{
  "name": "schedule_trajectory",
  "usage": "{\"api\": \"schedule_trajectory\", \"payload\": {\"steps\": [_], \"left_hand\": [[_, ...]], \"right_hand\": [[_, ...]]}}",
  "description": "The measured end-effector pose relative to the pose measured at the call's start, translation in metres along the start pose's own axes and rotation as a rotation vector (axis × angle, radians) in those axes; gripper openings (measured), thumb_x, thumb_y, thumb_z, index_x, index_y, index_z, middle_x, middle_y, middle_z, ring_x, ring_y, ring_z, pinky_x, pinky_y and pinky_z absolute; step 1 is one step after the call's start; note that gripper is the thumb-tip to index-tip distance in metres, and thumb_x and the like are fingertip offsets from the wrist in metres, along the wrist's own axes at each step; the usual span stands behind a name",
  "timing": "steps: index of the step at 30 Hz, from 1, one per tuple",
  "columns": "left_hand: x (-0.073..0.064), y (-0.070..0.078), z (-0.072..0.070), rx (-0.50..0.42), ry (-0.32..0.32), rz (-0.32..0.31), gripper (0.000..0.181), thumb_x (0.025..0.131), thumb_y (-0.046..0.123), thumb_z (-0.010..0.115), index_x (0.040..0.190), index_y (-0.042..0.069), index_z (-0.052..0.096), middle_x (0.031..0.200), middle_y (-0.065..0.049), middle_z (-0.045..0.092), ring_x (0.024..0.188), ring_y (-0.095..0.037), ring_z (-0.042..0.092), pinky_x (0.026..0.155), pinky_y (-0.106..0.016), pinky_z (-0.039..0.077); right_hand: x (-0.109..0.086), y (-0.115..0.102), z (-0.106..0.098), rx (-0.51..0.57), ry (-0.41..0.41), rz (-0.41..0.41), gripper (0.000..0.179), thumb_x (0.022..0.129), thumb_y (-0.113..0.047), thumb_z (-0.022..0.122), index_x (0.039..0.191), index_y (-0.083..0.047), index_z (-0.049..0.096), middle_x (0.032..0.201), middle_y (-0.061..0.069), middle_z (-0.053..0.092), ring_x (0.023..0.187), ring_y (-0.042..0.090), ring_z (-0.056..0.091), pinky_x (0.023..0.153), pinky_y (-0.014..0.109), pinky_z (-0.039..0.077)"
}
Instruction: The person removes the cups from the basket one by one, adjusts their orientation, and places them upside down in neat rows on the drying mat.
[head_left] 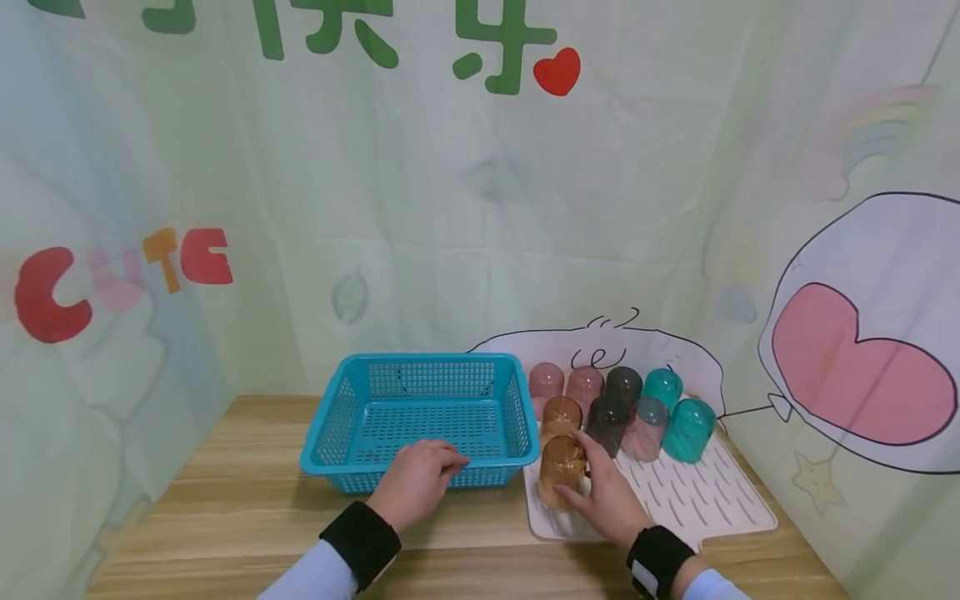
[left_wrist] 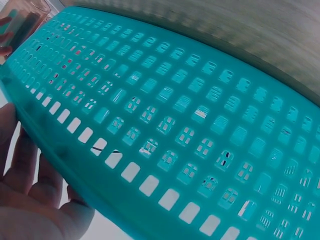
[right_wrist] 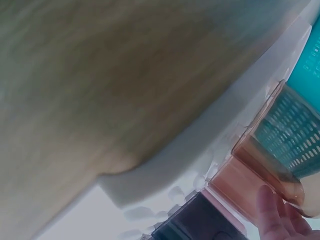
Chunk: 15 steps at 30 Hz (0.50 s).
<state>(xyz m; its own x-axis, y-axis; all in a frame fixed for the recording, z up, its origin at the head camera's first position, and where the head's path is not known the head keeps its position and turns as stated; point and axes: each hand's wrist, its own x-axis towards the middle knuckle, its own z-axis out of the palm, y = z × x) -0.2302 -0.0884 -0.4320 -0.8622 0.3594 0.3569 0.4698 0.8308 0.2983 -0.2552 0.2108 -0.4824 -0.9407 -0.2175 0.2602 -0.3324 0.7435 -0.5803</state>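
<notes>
An amber glass cup (head_left: 561,473) stands upside down at the front left of a white drying mat (head_left: 723,500). My right hand (head_left: 611,500) holds it from the right, thumb at the front and fingers behind. In the right wrist view, my fingertips (right_wrist: 270,205) lie by the amber cup (right_wrist: 270,155). My left hand (head_left: 422,483) is at the front rim of a blue perforated basket (head_left: 322,446), its fingers loosely bent. Seen from the left wrist, the hand (left_wrist: 40,200) lies alongside the rim; contact is hard to tell. The basket holds nothing visible.
Behind the held cup stand a second amber cup (head_left: 562,414), two pink cups (head_left: 547,381), two dark grey cups (head_left: 608,421), a bluish-grey cup (head_left: 647,429) and two teal cups (head_left: 690,429). A printed curtain (head_left: 450,250) hangs behind the wooden table (head_left: 225,517).
</notes>
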Motion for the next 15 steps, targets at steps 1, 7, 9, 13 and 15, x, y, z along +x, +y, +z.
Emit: {"api": "schedule_trajectory", "payload": {"steps": [1,7,9,13,15], "left_hand": [[0.001,0.0,0.0,0.003,0.0,0.0,0.016,0.089,0.014,0.066,0.101,0.02,0.074,0.099,0.004,0.07,0.096,-0.018,0.06,0.084,-0.047,0.05],[0.002,0.0,-0.001,0.008,-0.003,0.007,0.016,0.09,0.016,0.065,0.101,0.022,0.074,0.1,0.005,0.07,0.097,-0.016,0.059,0.085,-0.045,0.05],[0.0,0.0,0.0,0.002,0.001,0.016,0.016,0.09,0.017,0.064,0.102,0.022,0.073,0.101,0.006,0.07,0.099,-0.016,0.059,0.085,-0.045,0.049],[-0.003,-0.007,0.003,-0.028,0.023,0.028,0.017,0.092,0.021,0.062,0.107,0.022,0.071,0.105,0.006,0.068,0.104,-0.015,0.057,0.09,-0.046,0.048],[-0.005,-0.013,0.005,-0.033,0.05,0.026,0.02,0.094,0.024,0.059,0.111,0.022,0.069,0.109,0.005,0.068,0.107,-0.015,0.055,0.092,-0.048,0.046]], "right_hand": [[0.0,0.0,0.0,0.005,0.001,-0.005,0.089,0.077,-0.031,0.08,0.146,-0.016,0.026,0.138,0.016,0.042,0.119,0.027,0.047,0.093,0.048,0.05],[0.001,0.007,-0.002,-0.002,0.025,-0.032,0.088,0.076,-0.035,0.08,0.146,-0.016,0.028,0.136,0.013,0.044,0.117,0.023,0.048,0.09,0.046,0.052],[0.0,0.01,-0.005,-0.011,0.031,-0.033,0.085,0.078,-0.039,0.078,0.145,-0.017,0.03,0.136,0.01,0.044,0.117,0.022,0.048,0.091,0.046,0.051],[-0.001,0.013,-0.017,-0.036,0.041,-0.037,0.076,0.083,-0.045,0.071,0.142,-0.018,0.033,0.139,0.01,0.044,0.122,0.025,0.045,0.095,0.053,0.047],[-0.001,0.017,-0.024,-0.072,0.054,-0.051,0.071,0.085,-0.046,0.068,0.141,-0.017,0.034,0.139,0.012,0.045,0.124,0.028,0.044,0.096,0.056,0.045]]}}
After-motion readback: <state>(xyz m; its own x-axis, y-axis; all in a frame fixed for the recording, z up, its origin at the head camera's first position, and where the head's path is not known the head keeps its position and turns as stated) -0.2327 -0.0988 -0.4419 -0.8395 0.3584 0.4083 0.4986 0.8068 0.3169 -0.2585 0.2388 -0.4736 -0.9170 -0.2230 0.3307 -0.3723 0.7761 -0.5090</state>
